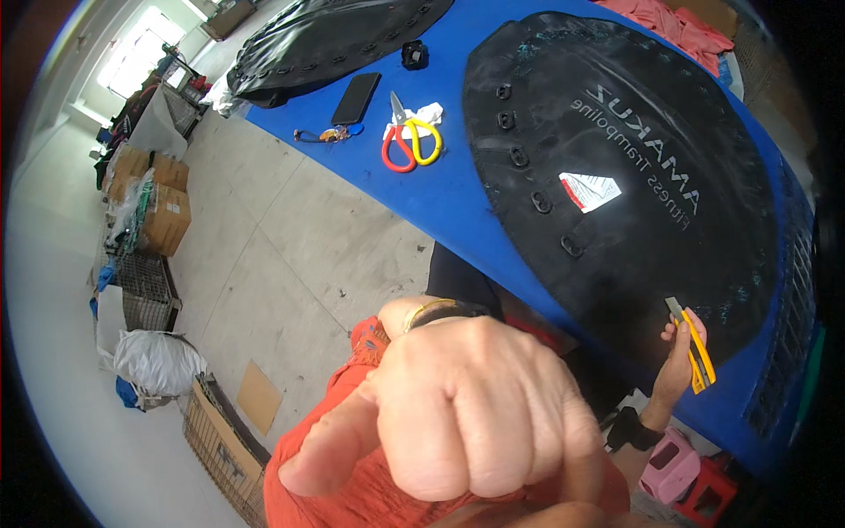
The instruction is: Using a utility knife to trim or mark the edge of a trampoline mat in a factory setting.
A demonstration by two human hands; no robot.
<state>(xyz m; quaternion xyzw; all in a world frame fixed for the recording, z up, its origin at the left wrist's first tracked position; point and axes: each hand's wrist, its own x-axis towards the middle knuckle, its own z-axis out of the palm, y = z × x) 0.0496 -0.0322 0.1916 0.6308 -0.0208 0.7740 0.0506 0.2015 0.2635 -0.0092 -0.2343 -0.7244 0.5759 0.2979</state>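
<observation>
My left hand (480, 409) fills the lower middle, close up, its fingers curled and the thumb sticking out to the left. Its fingertips are hidden, so I cannot see whether anything is in them. At the right, my right hand (676, 339) grips a yellow utility knife (700, 356), its metal end pointing up and to the left. This hand is over the near right part of a large round black trampoline mat (607, 114). Several black rings (518, 157) line the mat's left edge, and a white label (590, 191) lies on its face.
Red-and-yellow-handled scissors (410, 141), a black phone (356, 99), keys (333, 135) and a black roll (415, 55) lie on the blue table (422, 198). Another black mat (326, 44) is at the far left. Stools (671, 466) stand below right; boxes (165, 220) and wire cages line the left wall.
</observation>
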